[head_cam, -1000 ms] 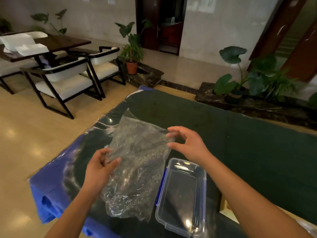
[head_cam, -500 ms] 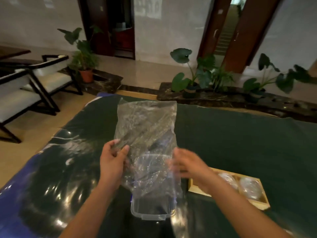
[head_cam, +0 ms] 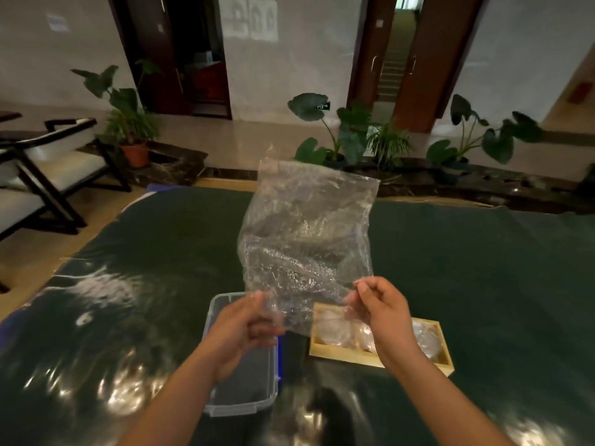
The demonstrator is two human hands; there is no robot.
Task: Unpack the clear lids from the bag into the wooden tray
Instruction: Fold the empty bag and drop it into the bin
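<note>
A crinkled clear plastic bag (head_cam: 306, 239) stands upright in the air above the table, held by its lower edge. My left hand (head_cam: 244, 329) pinches the bag's lower left corner and my right hand (head_cam: 383, 310) pinches its lower right corner. The bag looks flat, and I see no lid inside it. Below my right hand lies the wooden tray (head_cam: 347, 357) with clear round lids (head_cam: 426, 339) in it, partly hidden by my hand and the bag.
A clear rectangular plastic container with blue clips (head_cam: 241, 387) lies on the table under my left hand. The table is covered in dark green cloth (head_cam: 483, 268). Chairs (head_cam: 54, 169) stand at the left, and potted plants (head_cam: 351, 136) line the floor beyond the table.
The view has swung right, bringing the whole tray into sight. Both hands slid down to the bag's lower corners, and the bag now stands taller and further right, over the tray's left end.
</note>
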